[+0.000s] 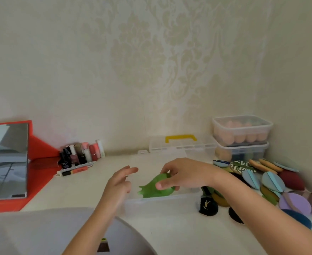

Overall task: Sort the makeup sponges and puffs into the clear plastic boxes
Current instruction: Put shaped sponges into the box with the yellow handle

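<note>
Green sponge (149,188), its ragged left edge smeared by blur, sits pinched in the grip of the right hand (184,173), thumb in front and fingers curled behind, low over the clear box (160,203), whose walls barely show against the white table (179,234). Blurred too, the left hand (117,184) hangs beside the box, its grip loosely apart and holding nothing. The right forearm hides part of the puff pile (273,181).

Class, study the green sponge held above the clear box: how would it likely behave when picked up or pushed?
The green sponge is probably light: the right hand holds it with just fingertips and thumb. It looks soft and perhaps floppy: its thin ragged edge hangs toward the clear box. Flattish, so unlikely to roll.
</note>
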Demonstrator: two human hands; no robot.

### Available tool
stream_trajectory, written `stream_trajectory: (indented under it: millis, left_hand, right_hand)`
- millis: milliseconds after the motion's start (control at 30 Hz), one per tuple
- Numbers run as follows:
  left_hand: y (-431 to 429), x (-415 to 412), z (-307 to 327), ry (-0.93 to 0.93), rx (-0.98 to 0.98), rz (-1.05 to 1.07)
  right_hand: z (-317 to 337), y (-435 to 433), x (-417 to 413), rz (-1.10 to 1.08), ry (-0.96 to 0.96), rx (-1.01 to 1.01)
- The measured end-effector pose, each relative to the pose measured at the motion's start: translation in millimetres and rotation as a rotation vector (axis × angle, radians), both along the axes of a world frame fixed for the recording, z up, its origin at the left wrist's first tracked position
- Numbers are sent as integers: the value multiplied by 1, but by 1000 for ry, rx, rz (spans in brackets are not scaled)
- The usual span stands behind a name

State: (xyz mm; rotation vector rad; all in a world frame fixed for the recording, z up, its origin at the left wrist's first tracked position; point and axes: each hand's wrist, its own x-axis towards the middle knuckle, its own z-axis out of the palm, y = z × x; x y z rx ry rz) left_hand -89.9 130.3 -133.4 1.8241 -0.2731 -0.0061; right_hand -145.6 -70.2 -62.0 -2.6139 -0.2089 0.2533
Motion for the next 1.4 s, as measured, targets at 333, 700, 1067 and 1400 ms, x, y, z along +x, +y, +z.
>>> stream_trajectory:
  millis: [333, 700, 1067, 1400]
  left_hand:
    - [-17, -45, -22, -303, -3, 184]
    - [10, -37, -18, -579, 599, -170]
    - [1, -43, -14, -672, 743, -129]
    - [-10, -43, -11, -666, 788, -129]
  right_hand:
    - [-33, 42, -2, -114, -109, 117]
    - [-32, 33, -8, -101, -204, 127]
    - [-15, -78, -34, -596, -532, 125]
    - [-40, -170, -67, -1183, -111, -445]
